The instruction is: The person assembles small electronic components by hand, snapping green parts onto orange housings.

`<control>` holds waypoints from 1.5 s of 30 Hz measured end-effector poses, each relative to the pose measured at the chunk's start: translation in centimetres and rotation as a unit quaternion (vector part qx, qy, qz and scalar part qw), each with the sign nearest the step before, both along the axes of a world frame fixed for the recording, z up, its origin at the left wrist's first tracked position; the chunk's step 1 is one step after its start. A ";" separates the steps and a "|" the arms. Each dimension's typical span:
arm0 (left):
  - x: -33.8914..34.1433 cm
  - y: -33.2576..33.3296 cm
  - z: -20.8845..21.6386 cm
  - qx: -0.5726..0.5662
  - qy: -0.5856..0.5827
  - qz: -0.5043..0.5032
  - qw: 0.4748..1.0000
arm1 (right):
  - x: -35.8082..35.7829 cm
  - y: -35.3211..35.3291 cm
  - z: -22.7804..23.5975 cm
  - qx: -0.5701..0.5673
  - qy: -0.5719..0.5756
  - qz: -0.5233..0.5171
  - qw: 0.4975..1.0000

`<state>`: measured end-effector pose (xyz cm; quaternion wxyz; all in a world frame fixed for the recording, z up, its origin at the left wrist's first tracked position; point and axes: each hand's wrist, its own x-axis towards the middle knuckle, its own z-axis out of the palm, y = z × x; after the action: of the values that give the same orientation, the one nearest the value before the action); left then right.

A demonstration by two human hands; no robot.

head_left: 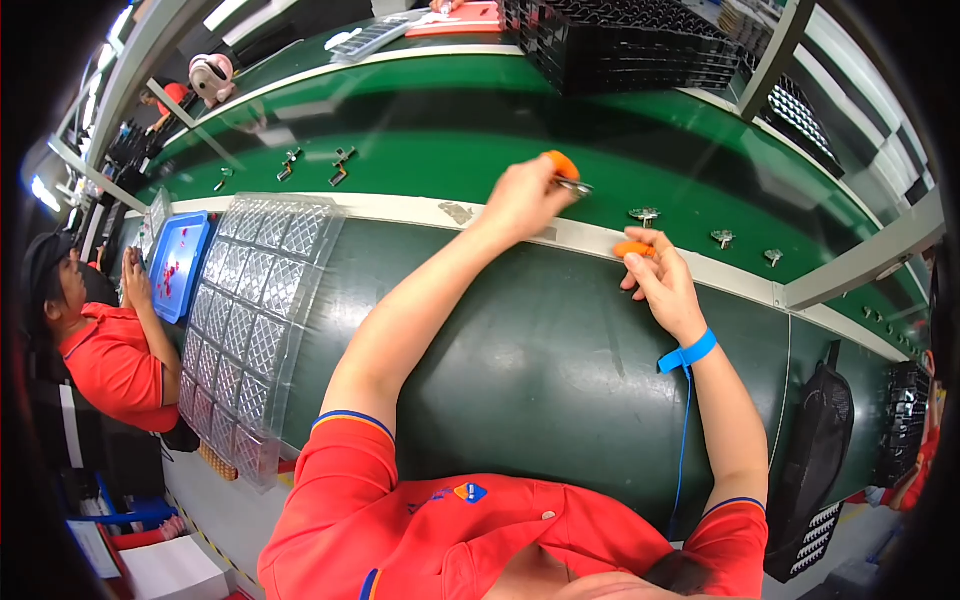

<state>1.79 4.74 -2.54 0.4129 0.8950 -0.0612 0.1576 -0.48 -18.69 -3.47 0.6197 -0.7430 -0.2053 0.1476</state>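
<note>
My left hand (pixel 525 200) reaches over the pale rail onto the green belt (pixel 430 130). Its fingers are closed on a small metal part (pixel 574 187), partly hidden by the fingers; an orange finger cot (pixel 563 163) covers a fingertip. To the right, my right hand (pixel 662 285) is above the table beside the rail, fingers loosely bent and apart, with nothing visible in it. It also wears an orange finger cot (pixel 633 248), and a blue wrist strap (pixel 688 352) with a cord circles that wrist. Just beyond its fingers lies a small metal part (pixel 645 215) on the belt.
More small parts (pixel 722 238) lie along the belt to the right, others (pixel 342 165) to the left. Clear plastic trays (pixel 250 300) and a blue tray (pixel 185 265) stand left, near a person in red (pixel 120 365). Black crates (pixel 620 50) are stacked beyond. A metal post (pixel 865 250) rises right.
</note>
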 end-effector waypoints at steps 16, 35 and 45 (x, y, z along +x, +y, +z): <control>0.7 20.0 -1.9 0.422 -0.109 0.373 0.819 | 0.1 -0.1 0.1 -0.028 -0.017 0.032 0.999; -1.3 11.1 2.6 -0.243 0.119 0.073 0.960 | 0.1 -0.2 0.0 -0.001 0.004 0.029 1.000; -2.4 -3.3 1.7 -0.528 0.277 -0.175 0.784 | 0.1 -0.8 0.3 0.070 0.026 0.035 0.997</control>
<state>-0.62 1.48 -0.88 0.8405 0.5164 -0.0074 -0.1640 -0.42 -19.49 -3.15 0.6697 -0.6861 -0.2248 0.1737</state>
